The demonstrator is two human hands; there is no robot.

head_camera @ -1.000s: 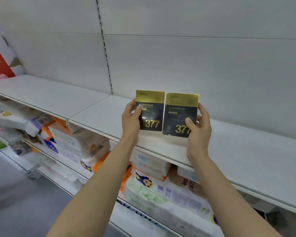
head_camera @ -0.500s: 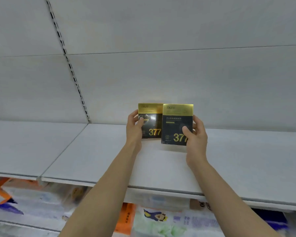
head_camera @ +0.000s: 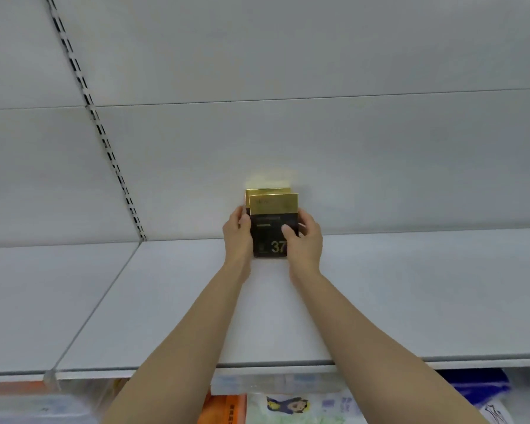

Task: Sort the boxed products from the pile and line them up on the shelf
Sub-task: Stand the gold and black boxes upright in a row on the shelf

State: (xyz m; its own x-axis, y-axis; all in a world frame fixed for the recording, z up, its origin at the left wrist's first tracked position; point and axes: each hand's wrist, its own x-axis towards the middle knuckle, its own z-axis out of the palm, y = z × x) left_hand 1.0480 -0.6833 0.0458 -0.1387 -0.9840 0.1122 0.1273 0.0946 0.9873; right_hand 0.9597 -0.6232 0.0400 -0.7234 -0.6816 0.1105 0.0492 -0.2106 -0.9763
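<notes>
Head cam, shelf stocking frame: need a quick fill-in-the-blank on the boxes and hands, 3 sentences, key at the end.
1. The front box hides most of the rear box, so the two stand one ____ the other.
2. The top band of each box is ____ in colour.
3. The right hand lays its ____ on the front box's face, while the left hand holds the left edge.

Missing words: behind; gold; thumb

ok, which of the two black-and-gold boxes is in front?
The front box, showing the gold "37", held by the right hand; the rear box shows only its gold top.

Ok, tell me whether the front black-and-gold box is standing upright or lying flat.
Upright: the front box faces the camera, gold band on top, bottom edge at the shelf.
</notes>
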